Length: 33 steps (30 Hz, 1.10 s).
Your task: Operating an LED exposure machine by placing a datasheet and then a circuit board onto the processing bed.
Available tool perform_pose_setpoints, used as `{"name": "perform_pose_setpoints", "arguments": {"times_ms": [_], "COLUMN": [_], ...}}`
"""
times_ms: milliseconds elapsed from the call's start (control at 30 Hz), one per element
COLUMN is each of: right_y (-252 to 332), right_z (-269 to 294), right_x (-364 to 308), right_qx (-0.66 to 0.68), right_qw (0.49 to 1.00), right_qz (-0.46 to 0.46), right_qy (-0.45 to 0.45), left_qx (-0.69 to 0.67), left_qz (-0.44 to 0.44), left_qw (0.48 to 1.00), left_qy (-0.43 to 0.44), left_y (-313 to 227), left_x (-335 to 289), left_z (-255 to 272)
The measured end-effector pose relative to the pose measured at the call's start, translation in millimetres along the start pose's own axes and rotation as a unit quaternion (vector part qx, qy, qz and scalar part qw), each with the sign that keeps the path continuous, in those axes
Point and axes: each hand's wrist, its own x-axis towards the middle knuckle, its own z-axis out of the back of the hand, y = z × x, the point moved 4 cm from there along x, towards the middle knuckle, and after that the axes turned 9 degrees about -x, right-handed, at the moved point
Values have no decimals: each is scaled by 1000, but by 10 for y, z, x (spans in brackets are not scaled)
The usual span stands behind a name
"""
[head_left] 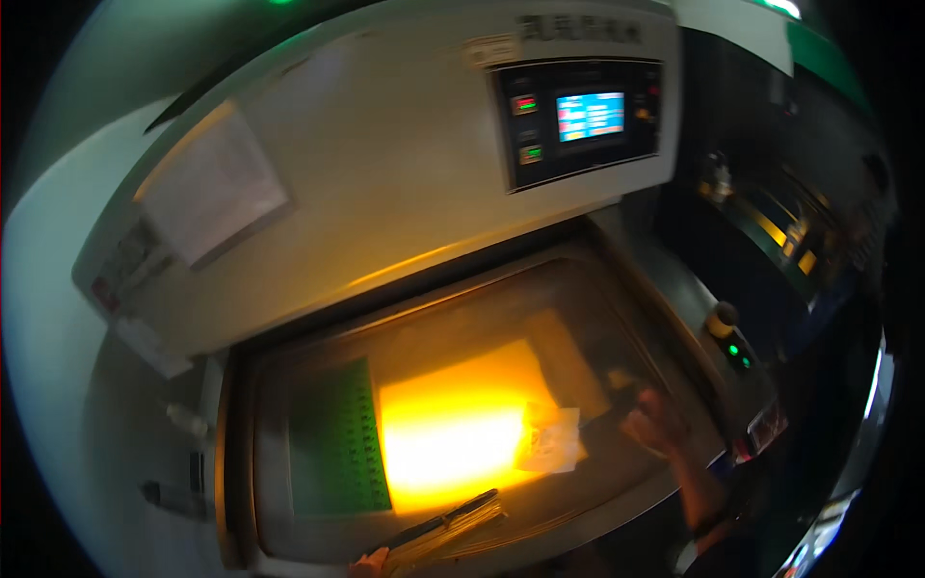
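At the lower edge my left hand (368, 563) is closed on the end of a long brush (445, 525), with a dark back and pale yellowish bristles. The brush lies across the near edge of a framed glass bed (337, 539). Over the bed's right side is my right hand (655, 424), its fingers smeared by motion, so I cannot tell what they hold. A small blurred yellowish piece (620, 379) is just beyond it. Left of that hand lies a pale paper sheet (554, 440) with marks, partly over a brightly lit yellow panel (458, 424).
A green perforated-looking sheet (337, 438) lies on the bed's left. Behind rises a large grey machine hood (385, 164) with a control panel and lit screen (591, 116). A small cylinder (721, 319) and green indicator lights (738, 356) are on the right-hand ledge.
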Motion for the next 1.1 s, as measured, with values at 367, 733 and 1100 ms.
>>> {"name": "perform_pose_setpoints", "arguments": {"times_ms": [367, 733, 1100], "right_y": [4714, 4459, 4348], "right_z": [-1410, -3557, -4227], "right_x": [-657, 2819, 4242], "right_qx": [47, -40, -53], "right_qw": [915, 956, 960], "right_qz": [295, 134, 128], "right_qy": [271, 257, 245], "left_qx": [167, 96, 141], "left_qz": [-84, -101, -121], "left_qw": [980, 990, 979], "left_qy": [71, -6, -82], "left_y": [1355, 787, 797], "left_x": [678, 4698, 6224], "left_z": [621, 2150, 2471]}}
